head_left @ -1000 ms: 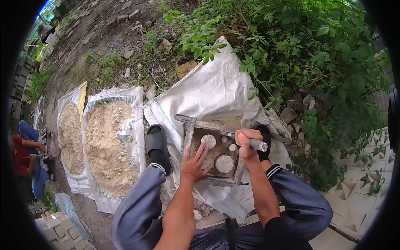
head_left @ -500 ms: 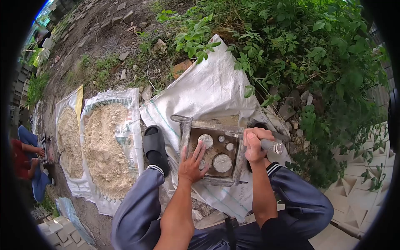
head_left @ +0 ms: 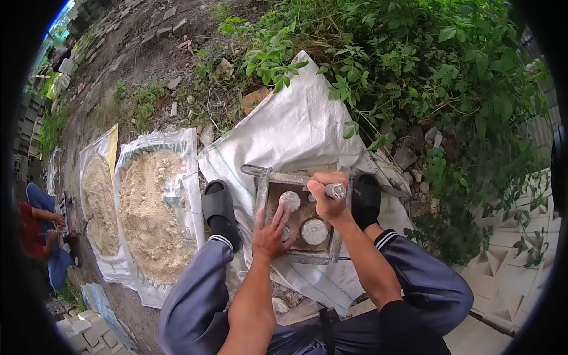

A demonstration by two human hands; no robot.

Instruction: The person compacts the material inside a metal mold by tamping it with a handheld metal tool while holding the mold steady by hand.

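Note:
A square wooden frame (head_left: pixel 262 192) lies on a white woven sack (head_left: pixel 296 127) between my feet, with brown packed material inside it. Round grey discs are set in that material, among them an upper one (head_left: pixel 289 200) and a larger lower one (head_left: pixel 314 231). My left hand (head_left: pixel 271 235) rests on the frame's left side with its fingers spread, the fingertips by the upper disc and the thumb near the larger one. Over the frame's upper right part, my right hand (head_left: pixel 329 198) is wrapped round a thick round bar (head_left: pixel 337 190). The bar's lower end is hidden by that hand.
Two sacks on the left carry heaps of pale sandy material (head_left: pixel 154 207). Leafy plants (head_left: pixel 408 77) and rubble border the back and right. At the far left sits another person (head_left: pixel 41 231). Patterned pale blocks (head_left: pixel 494 266) lie at the right. Black sandals (head_left: pixel 366 198) flank the frame.
My right hand has moved left with the bar, from beyond the frame's right edge to over its upper right interior, uncovering the right sandal. My left hand has stayed in place.

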